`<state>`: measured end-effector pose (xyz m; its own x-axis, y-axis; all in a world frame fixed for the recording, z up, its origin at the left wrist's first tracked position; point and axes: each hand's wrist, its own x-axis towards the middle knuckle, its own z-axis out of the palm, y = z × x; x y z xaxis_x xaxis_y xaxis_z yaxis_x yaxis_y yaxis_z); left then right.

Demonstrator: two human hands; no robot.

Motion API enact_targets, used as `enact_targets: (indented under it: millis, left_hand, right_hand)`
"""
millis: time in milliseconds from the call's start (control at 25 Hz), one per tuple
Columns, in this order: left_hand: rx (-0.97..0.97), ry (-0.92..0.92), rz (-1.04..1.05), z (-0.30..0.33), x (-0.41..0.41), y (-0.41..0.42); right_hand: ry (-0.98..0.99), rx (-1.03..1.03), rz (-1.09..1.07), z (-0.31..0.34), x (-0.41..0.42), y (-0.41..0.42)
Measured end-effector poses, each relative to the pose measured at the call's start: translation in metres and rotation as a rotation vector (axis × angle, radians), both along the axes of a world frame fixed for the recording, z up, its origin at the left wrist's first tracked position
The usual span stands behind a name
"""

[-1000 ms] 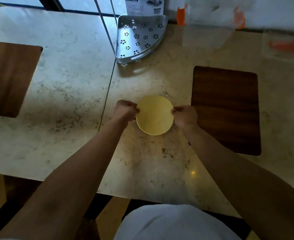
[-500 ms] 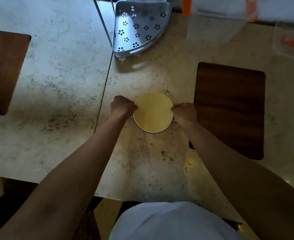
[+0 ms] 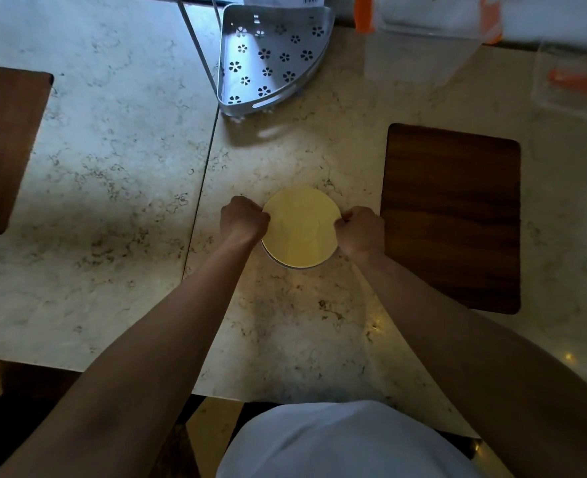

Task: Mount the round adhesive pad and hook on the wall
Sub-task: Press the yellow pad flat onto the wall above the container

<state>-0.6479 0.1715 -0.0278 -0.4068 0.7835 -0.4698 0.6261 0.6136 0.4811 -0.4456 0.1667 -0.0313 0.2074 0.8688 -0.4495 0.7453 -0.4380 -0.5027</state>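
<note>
The round adhesive pad (image 3: 300,226), its yellow backing turned up, is held flat just above the marbled counter (image 3: 119,167), between the two hands. Its left edge is pinched by the left hand (image 3: 243,219), whose fingers are curled shut on the rim; its right edge is gripped the same way by the right hand (image 3: 361,231), fingers closed on it. A thin pale layer is seen along the pad's lower edge, beneath the yellow sheet (whether it is peeling apart cannot be told). A dark wooden inset (image 3: 452,215) lies just right of the right hand, and another (image 3: 5,146) sits at the far left. A perforated metal corner shelf (image 3: 271,60) stands at the back of the counter, well apart from the pad.

Compared with half a second ago, the grip on both edges is unchanged, and the pad is kept over the same spot of the counter; only the view has shifted slightly.
</note>
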Motion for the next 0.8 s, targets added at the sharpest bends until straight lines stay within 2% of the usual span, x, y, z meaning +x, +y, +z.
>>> enact_targets:
  millis: [160, 280, 440, 800]
  left_hand:
    - [-0.022, 0.094, -0.045, 0.001, 0.005, 0.002]
    - [-0.042, 0.113, -0.082, 0.001, 0.007, 0.004]
    - [-0.066, 0.079, -0.061, -0.002, 0.006, 0.006]
    - [-0.102, -0.072, 0.074, -0.004, 0.005, 0.009]
  right_hand:
    - [-0.106, -0.030, 0.064, 0.002, -0.002, 0.001]
    - [-0.081, -0.066, 0.004, 0.001, -0.004, 0.003]
    - [-0.055, -0.094, -0.101, 0.000, -0.009, 0.006]
    - [0.052, -0.134, -0.187, -0.003, -0.008, 0.001]
